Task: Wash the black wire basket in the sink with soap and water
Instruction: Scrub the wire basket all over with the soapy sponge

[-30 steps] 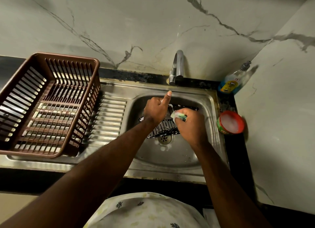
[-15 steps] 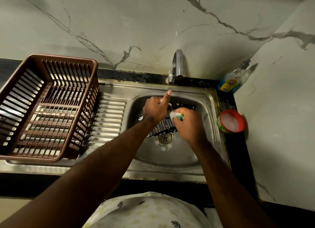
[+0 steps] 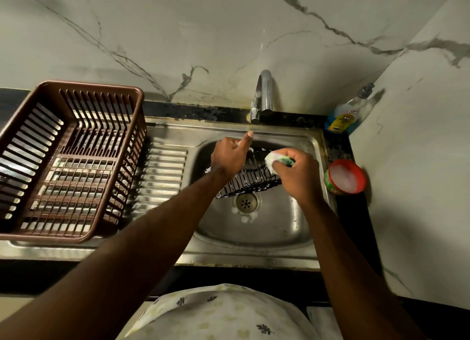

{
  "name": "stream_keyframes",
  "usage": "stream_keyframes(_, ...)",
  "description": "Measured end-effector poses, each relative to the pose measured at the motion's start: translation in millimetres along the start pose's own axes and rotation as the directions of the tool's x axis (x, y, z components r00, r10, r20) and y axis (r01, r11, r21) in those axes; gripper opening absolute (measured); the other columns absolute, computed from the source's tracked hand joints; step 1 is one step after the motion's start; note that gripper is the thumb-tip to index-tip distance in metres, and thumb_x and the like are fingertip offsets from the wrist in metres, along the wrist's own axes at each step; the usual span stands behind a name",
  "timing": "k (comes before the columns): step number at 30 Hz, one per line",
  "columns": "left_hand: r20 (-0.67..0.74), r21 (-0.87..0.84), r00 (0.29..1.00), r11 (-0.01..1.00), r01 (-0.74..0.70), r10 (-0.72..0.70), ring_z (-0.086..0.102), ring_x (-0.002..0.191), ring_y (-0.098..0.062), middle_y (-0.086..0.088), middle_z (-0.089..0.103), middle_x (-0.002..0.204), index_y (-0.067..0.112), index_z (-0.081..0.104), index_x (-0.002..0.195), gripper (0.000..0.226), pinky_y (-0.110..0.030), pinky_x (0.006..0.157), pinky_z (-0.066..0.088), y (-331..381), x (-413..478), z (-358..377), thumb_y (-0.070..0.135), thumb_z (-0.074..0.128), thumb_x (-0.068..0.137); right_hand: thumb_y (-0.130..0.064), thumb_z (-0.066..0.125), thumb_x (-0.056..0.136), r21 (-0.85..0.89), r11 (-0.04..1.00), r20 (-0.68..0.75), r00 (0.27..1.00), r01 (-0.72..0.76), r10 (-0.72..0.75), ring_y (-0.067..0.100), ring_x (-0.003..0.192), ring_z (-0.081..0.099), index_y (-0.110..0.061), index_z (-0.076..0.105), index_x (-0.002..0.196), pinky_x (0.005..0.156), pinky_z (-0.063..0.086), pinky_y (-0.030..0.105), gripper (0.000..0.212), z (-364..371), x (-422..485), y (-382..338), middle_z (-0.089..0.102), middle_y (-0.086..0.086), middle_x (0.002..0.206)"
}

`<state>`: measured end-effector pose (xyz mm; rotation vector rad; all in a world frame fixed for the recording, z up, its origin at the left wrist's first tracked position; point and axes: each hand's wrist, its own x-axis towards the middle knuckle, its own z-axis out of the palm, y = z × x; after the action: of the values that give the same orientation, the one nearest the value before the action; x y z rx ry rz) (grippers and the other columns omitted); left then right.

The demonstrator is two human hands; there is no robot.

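Left hand (image 3: 229, 156) grips the black wire basket (image 3: 250, 184), long axis nine-to-three; right hand (image 3: 297, 177), at its three o'clock end, clutches the soapy sponge (image 3: 273, 161).

**Hands cover much of the basket; rack and arms run off the frame**

The left hand (image 3: 229, 159) covers the far left part of the black wire basket (image 3: 250, 183) that it holds. Its fingertips curl out of sight and only the thumb shows. The right hand (image 3: 298, 177) hides the basket's right end and most of the sponge (image 3: 273, 161) it grips, leaving a foamy white corner and a strip of green. The brown rack (image 3: 96, 85) is cut off by the left edge. The left forearm (image 3: 127, 250), right forearm (image 3: 356, 263) and patterned garment (image 3: 223, 314) run off the near edge. Print on the bottle (image 3: 342, 118) and on the soap tub (image 3: 329, 183) is too small to read. Whether water runs from the tap (image 3: 264, 93) cannot be told.
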<state>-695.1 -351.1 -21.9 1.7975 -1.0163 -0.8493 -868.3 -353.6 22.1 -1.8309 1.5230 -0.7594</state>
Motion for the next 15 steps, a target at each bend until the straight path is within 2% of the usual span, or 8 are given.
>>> stream_keyframes(5, 0.024, 0.007, 1.0, 1.0, -0.003, 0.003, 0.037, 0.038, -0.007, 0.006, 0.044, 0.046, 0.021, 0.047, 0.053, 0.059, -0.024, 0.049, 0.035, 2.1, -1.2, 3.8, 0.057, 0.053, 0.1, -0.016, 0.075, 0.086, -0.071, 0.995, 0.017, 0.997, 0.071, -0.07, 0.003, 0.076, 0.065, -0.016, 0.077, 0.109, 0.061, 0.042, 0.007, 0.023, 12.7, 19.4, -8.7, 0.077, -0.002, 0.097)
stream_keyframes(7, 0.024, 0.006, 1.0, 1.0, -0.011, 0.011, 0.037, 0.038, -0.007, 0.007, 0.044, 0.045, 0.021, 0.047, 0.053, 0.06, -0.025, 0.049, 0.034, 2.5, 0.2, 5.1, 0.057, 0.052, 0.1, -0.018, 0.075, 0.088, -0.098, 0.991, 0.032, 0.996, 0.089, -0.086, 0.006, 0.079, 0.067, -0.015, 0.077, 0.108, 0.065, 0.046, 0.011, 0.02, 17.1, 20.5, -8.2, 0.077, -0.002, 0.097)
stream_keyframes(9, 0.022, 0.01, 1.0, 1.0, -0.007, 0.007, 0.036, 0.038, -0.008, 0.006, 0.044, 0.045, 0.021, 0.047, 0.052, 0.061, -0.026, 0.049, 0.034, 2.1, 1.8, 5.4, 0.059, 0.052, 0.1, -0.021, 0.075, 0.089, -0.106, 0.99, 0.042, 0.995, 0.089, -0.085, 0.008, 0.08, 0.068, -0.014, 0.077, 0.108, 0.066, 0.049, 0.016, 0.02, 19.8, 18.7, -3.9, 0.076, -0.002, 0.095)
stream_keyframes(15, -0.019, -0.015, 1.0, 1.0, 0.024, -0.024, 0.035, 0.037, -0.005, 0.008, 0.043, 0.045, 0.023, 0.046, 0.053, 0.059, -0.023, 0.046, 0.032, -2.7, 3.4, 0.1, 0.058, 0.053, 0.099, -0.012, 0.075, 0.087, -0.087, 0.995, 0.141, 0.989, 0.058, -0.045, 0.006, 0.077, 0.067, -0.012, 0.076, 0.103, 0.065, 0.049, 0.013, 0.017, 20.5, 0.8, 11.1, 0.075, -0.001, 0.091)
